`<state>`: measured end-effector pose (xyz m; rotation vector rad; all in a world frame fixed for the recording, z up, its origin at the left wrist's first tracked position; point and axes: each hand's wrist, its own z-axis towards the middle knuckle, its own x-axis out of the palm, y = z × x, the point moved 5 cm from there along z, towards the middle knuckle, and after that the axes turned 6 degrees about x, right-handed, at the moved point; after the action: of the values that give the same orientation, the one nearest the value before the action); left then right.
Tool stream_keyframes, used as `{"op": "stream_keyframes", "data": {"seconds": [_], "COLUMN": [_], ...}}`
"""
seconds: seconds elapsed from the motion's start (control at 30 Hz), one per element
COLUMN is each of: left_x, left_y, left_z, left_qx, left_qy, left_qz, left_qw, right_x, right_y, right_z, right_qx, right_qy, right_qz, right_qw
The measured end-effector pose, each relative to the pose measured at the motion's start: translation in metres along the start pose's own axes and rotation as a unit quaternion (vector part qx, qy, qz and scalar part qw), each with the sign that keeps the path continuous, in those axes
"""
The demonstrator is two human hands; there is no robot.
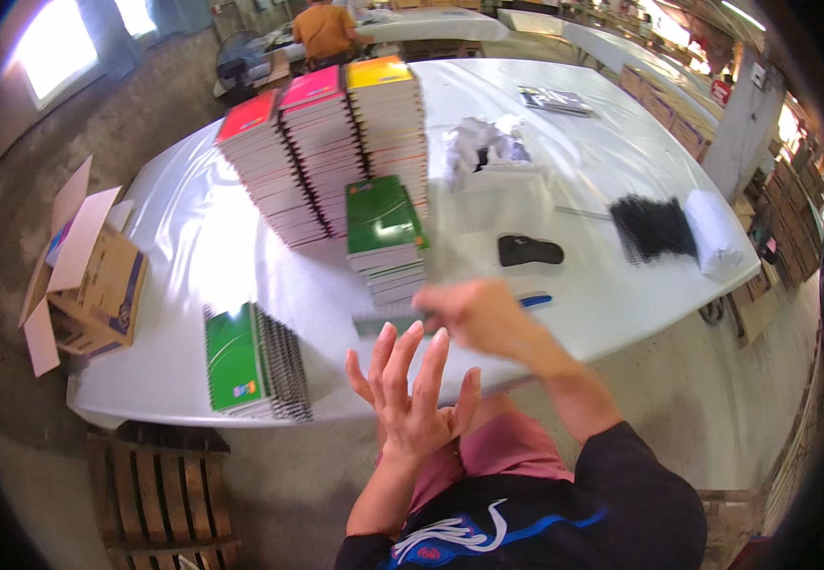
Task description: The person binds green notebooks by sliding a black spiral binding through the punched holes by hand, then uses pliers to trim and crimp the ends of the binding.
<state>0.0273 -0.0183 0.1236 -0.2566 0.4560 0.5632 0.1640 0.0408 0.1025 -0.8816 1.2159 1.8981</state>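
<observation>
My left hand (414, 404) is raised in front of me at the near edge of the table, palm turned up, fingers spread and holding nothing. Just beyond it, my right hand (473, 313) is curled at the end of a thin green notebook (374, 325), which is tilted nearly edge-on, smeared by motion and partly hidden by my left fingertips. Behind the hands rises a stack of green spiral notebooks (380, 223). Another green spiral notebook pile (246, 361) lies to the left near the table edge.
Tall stacks of red (250, 119), pink (312, 87) and yellow notebooks (378, 71) stand farther back. Right of centre lie a black pouch-like item (530, 250), a blue pen-like tool (533, 301), black mesh (654, 228) and a white roll (713, 233). An open carton (98, 285) stands at left.
</observation>
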Motion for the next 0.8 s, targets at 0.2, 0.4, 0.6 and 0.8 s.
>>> {"op": "stream_keyframes", "data": {"seconds": [0.2,0.4,0.6,0.8], "left_x": [0.093,0.105,0.095,0.089], "left_y": [0.032,0.029,0.022,0.028], "left_z": [-0.066,-0.048,-0.045,-0.054], "left_qx": [-0.085,-0.105,-0.09,-0.114], "left_qy": [0.132,0.075,0.03,0.03], "left_qz": [0.079,0.055,0.08,0.087], "left_qw": [0.984,0.99,0.992,0.989], "right_x": [0.012,-0.088,-0.079,-0.099], "right_y": [-0.053,-0.271,-0.329,-0.209], "right_z": [-0.048,-0.053,-0.054,-0.033], "right_qx": [-0.044,0.286,0.27,0.074], "right_qy": [0.098,-0.185,-0.044,-0.218], "right_qz": [0.053,-0.092,-0.155,0.007], "right_qw": [0.993,0.936,0.949,0.973]}}
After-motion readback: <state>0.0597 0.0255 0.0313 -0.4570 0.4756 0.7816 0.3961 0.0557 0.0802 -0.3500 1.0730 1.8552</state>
